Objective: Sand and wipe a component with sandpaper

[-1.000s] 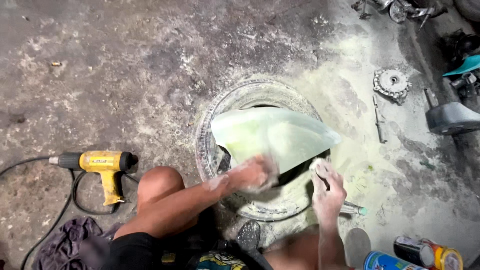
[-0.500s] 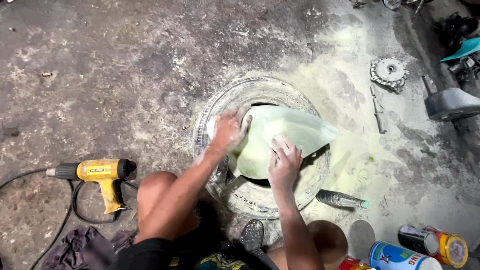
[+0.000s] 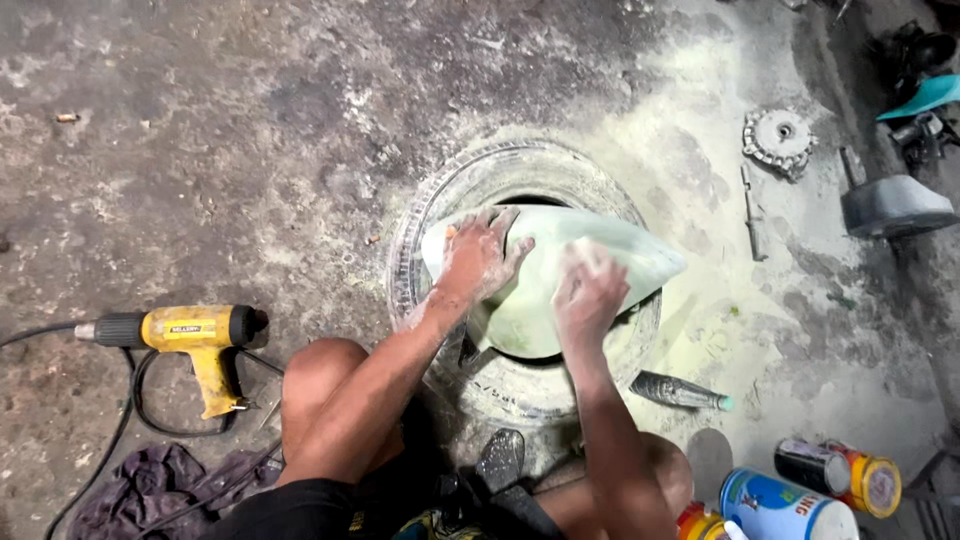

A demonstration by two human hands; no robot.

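**Pale green panel on a tyre, both hands pressed to it**

The pale green panel [image 3: 540, 290] lies across the top of a dusty tyre [image 3: 440, 250] that rests flat on the concrete floor [image 3: 200, 120]. Its long axis runs left to right under the hands, and the narrow, pointed end faces right, past the right hand; the broad rounded end sits beneath the left hand. The surface is matt, chalky and smooth — coated in fine pale dust, slightly domed, with a darker edge line along the upper side.

The left hand [image 3: 480, 255] lies flat on the broad end, fingers spread wide and palm down, gripping nothing. The right hand [image 3: 590, 290] presses on the middle of the panel with fingers curled under; it seems to cover something pale, but what it has hold of cannot be told. Both hands and forearms are powdered.

Well to the left of the left arm lies a yellow heat gun [image 3: 195, 335] with its black cable; a dark rag [image 3: 150, 485] sits below it. Just right of the right forearm lies a grey tube [image 3: 680, 392], and further right — near the person's knee — stand paint tins [image 3: 790, 505].
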